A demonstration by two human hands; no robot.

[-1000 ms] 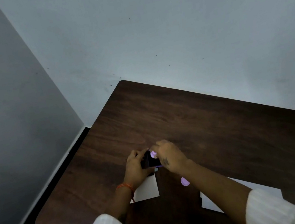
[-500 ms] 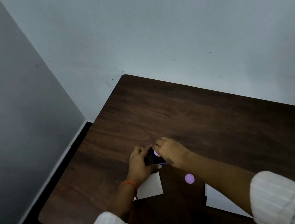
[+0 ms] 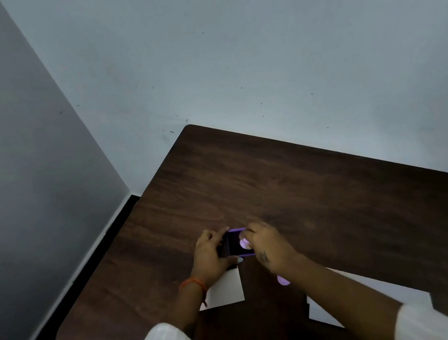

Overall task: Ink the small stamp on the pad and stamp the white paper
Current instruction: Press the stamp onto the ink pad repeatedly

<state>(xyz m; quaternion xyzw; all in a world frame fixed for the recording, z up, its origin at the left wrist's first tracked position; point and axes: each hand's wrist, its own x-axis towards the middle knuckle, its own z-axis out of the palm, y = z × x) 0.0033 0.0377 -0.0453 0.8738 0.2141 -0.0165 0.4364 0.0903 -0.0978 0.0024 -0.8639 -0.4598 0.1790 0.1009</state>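
A small square ink pad (image 3: pixel 233 244) with a purple rim and a dark face lies on the dark wooden table (image 3: pixel 306 187). My left hand (image 3: pixel 210 258) grips the pad's left side. My right hand (image 3: pixel 268 247) pinches a small lilac stamp (image 3: pixel 244 243) and holds it down on the pad's face. A white paper (image 3: pixel 227 292) lies just below the pad, partly under my left wrist. A second white sheet (image 3: pixel 323 314) lies to the right, mostly hidden by my right forearm.
A round lilac piece (image 3: pixel 283 280) lies on the table beside my right wrist. The table stands against a pale wall (image 3: pixel 257 49), with its left edge next to a dark floor strip (image 3: pixel 91 260) and a side wall.
The purple rim of the pad now shows between my hands, which have spread slightly apart. The stamp stays pressed on the pad. The view has shifted a little.
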